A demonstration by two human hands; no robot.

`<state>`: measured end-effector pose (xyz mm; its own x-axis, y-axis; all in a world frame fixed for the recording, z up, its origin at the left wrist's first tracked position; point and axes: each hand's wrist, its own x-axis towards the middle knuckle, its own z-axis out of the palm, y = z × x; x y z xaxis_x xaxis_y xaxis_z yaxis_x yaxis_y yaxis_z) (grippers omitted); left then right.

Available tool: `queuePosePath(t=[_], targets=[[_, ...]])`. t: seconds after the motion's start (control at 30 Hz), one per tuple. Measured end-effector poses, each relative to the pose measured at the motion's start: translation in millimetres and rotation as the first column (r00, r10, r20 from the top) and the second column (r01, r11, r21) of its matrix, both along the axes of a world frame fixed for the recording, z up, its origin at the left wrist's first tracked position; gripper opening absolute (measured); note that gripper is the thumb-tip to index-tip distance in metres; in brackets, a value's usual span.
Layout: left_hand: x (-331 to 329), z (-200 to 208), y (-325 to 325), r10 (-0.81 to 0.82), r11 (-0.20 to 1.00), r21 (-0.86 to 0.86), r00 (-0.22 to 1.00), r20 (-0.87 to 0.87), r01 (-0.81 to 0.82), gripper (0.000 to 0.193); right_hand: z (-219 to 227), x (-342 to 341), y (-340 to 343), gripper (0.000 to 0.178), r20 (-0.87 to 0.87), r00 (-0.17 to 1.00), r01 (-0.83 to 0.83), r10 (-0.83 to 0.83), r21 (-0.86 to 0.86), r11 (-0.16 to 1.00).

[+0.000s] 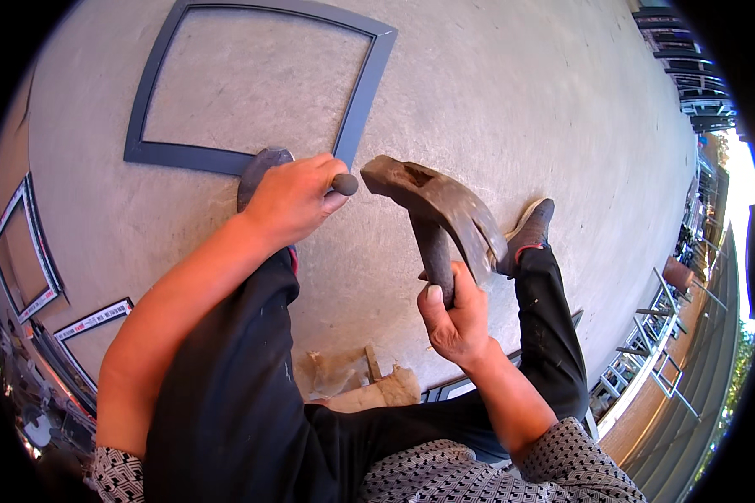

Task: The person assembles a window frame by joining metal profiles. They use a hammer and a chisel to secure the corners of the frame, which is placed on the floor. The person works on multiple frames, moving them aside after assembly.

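Observation:
My left hand [292, 199] is closed around a dark metal rod [345, 184], whose round end faces up; its lower part is hidden by the fist. This hand is over the near right corner of a grey rectangular frame [367, 92] lying on the floor. My right hand [457, 325] grips the handle of a worn claw hammer [432, 194], thumb along the shaft. The hammer's striking face is just right of the rod's end, apart from it in this view, and the claw points toward my right foot. My left shoe [262, 166] is at the frame's near edge.
Concrete floor [512, 109] spreads around me. Smaller frames [27, 251] lie at the left. Brownish torn material [386, 392] is beneath me, and my right shoe [533, 230] stands to the right. Metal frames and racks [646, 335] line the right side.

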<state>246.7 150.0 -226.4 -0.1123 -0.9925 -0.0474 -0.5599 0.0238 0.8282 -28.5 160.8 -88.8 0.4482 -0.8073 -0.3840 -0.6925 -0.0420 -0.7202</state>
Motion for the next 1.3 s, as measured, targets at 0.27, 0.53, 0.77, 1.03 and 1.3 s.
queuePosePath(t=[0.27, 0.53, 0.77, 1.03, 1.3], targets=[[-3, -2, -1, -0.02, 0.999, -0.025, 1.0, 0.013, 0.021, 0.017, 16, 15, -7, 0.032, -0.216, 0.972, -0.116, 0.096, -0.082, 0.99], [-5, -2, -3, -0.019, 1.0, 0.0, 1.0, -0.008, 0.019, 0.016, 9, 1, -4, 0.038, 0.135, 0.976, -0.097, 0.172, -0.437, 0.894], [-3, -2, 1, 0.065, 0.998, 0.026, 0.998, -0.023, -0.065, 0.015, 4, 8, -1, 0.031, -0.129, 0.991, 0.02, -0.033, -0.101, 0.995], [10, -12, 14, 0.453, 0.88, 0.272, 0.86, -0.233, -0.39, 0.022, -7, -9, 5, 0.032, -0.09, 0.987, 0.128, -0.136, -0.095, 0.987], [10, -19, 15, 0.426, 0.898, 0.238, 0.865, -0.265, -0.37, 0.021, -11, -8, 10, 0.035, -0.083, 0.978, 0.189, -0.192, -0.033, 0.981]])
